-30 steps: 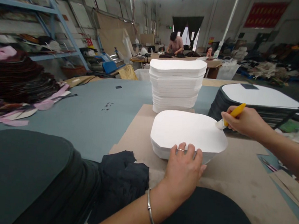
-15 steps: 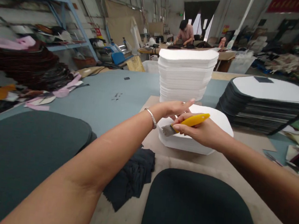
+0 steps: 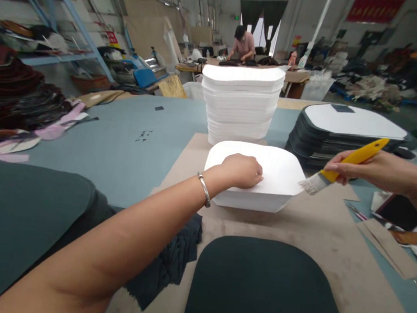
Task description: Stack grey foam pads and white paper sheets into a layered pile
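Observation:
My right hand (image 3: 387, 173) grips a paintbrush (image 3: 360, 152) by its yellow handle. Its pale bristles point down left, close to the right edge of a low stack of white sheets (image 3: 279, 168); whether they touch is unclear. On top of that stack rests my left hand (image 3: 242, 171), closed with fingers curled under; anything in them is hidden. In front of the stack lies a dark green rounded panel (image 3: 262, 289). Several crumpled dark cloth pieces (image 3: 168, 266) lie left of it, partly behind my left forearm.
A tall white stack (image 3: 241, 105) rises behind. Right of it stands a dark stack (image 3: 316, 142) topped with a white sheet. A dark green pile (image 3: 21, 217) fills the near left. Scraps and tools lie at right. A co-worker (image 3: 244, 44) bends over a far table.
My right hand with the paintbrush has moved right, from above the white stack to its right edge. My left hand has turned over and curled its fingers on the stack. The view has shifted right.

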The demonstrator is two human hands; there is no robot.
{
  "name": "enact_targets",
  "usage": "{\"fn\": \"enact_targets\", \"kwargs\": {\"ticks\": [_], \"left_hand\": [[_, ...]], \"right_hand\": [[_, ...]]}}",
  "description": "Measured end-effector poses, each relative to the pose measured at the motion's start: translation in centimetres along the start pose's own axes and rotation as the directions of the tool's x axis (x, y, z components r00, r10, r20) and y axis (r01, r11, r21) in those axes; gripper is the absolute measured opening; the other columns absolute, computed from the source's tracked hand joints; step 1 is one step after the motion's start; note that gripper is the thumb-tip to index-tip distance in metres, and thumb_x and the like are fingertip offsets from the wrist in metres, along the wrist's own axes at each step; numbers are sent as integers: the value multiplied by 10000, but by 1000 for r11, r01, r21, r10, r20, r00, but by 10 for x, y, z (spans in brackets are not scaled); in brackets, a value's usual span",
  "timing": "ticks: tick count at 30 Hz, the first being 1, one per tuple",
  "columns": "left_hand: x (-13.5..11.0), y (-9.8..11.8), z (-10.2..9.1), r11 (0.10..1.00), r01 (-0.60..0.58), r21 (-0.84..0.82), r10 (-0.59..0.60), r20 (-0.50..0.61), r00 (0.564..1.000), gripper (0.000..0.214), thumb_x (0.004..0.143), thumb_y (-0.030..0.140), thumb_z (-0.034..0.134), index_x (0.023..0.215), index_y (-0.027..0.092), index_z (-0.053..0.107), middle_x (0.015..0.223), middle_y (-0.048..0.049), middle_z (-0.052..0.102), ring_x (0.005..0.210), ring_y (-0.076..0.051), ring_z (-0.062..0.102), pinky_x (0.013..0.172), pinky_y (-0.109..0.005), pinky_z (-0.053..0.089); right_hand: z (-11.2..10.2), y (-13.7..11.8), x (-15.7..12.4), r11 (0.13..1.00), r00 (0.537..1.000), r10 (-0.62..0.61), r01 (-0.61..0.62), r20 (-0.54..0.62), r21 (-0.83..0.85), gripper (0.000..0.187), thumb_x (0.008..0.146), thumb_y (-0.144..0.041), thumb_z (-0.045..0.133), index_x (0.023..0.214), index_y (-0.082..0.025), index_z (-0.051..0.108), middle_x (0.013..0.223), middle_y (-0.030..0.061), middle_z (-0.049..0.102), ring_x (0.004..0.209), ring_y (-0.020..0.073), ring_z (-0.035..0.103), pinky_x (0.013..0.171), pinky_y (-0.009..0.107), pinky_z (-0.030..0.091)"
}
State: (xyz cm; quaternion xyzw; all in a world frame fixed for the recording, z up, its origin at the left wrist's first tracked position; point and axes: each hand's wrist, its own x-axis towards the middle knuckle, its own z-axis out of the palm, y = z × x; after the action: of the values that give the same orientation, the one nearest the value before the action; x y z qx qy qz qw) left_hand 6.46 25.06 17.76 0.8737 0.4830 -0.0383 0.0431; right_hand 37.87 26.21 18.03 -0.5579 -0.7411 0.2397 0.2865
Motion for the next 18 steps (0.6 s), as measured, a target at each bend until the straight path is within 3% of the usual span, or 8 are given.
{"fn": "enact_targets", "kwargs": {"ticks": [3,6,9,12,15,16,18], "left_hand": [[0,4,4,999,23,37,-22,-14,1000,414,975,359,457,1239,277,766,1221,-133,721,1040,-334,686,848,-414,506],[-1,2,6,998,41,56,-39,-25,999,400,976,352,461,1244,316,756,1220,-105,713,1015,-310,690,847,-402,515],[-2,2,4,997,56,60,-53,-40,998,379,973,339,481,1225,310,763,1171,-102,712,988,-302,691,850,-405,529],[-3,15,4,995,80,61,-73,-110,991,386,952,241,495,1244,231,748,1176,-142,678,1066,-316,663,912,-418,528],[1,55,15,998,0,-57,-16,-291,957,505,885,60,442,1313,180,681,1285,-162,596,1166,-286,618,996,-394,507],[3,76,22,986,-92,-137,41,-334,942,528,863,30,434,1306,186,674,1285,-152,586,1132,-258,631,990,-371,514],[9,125,43,913,-299,-280,212,-302,930,528,842,32,472,1316,182,647,1260,-140,594,1032,-219,662,944,-330,538]], "right_hand": [[1,-11,21,999,997,16,-18,-82,-30,401,933,-566,605,850,-176,648,660,47,632,622,145,570,601,296,471],[15,-21,30,994,988,27,-42,-151,-96,317,915,-444,635,779,-158,645,642,44,638,582,134,562,568,285,420],[23,-23,12,989,987,30,-52,-157,-138,258,880,-349,630,696,-168,635,584,26,618,532,130,549,542,283,385],[13,-12,-23,992,990,4,-22,-140,-124,296,886,-444,592,753,-193,674,597,20,644,545,148,595,555,282,427],[-10,6,-58,993,964,6,-38,-266,-112,403,859,-616,585,824,-230,697,639,36,673,573,184,630,540,304,454],[-18,13,-68,993,945,29,-65,-326,-100,424,844,-651,601,838,-239,700,662,46,687,588,198,645,541,315,469],[-30,27,-83,992,898,56,-98,-437,-74,441,845,-680,626,879,-247,704,713,72,711,620,223,674,550,337,506]]}}
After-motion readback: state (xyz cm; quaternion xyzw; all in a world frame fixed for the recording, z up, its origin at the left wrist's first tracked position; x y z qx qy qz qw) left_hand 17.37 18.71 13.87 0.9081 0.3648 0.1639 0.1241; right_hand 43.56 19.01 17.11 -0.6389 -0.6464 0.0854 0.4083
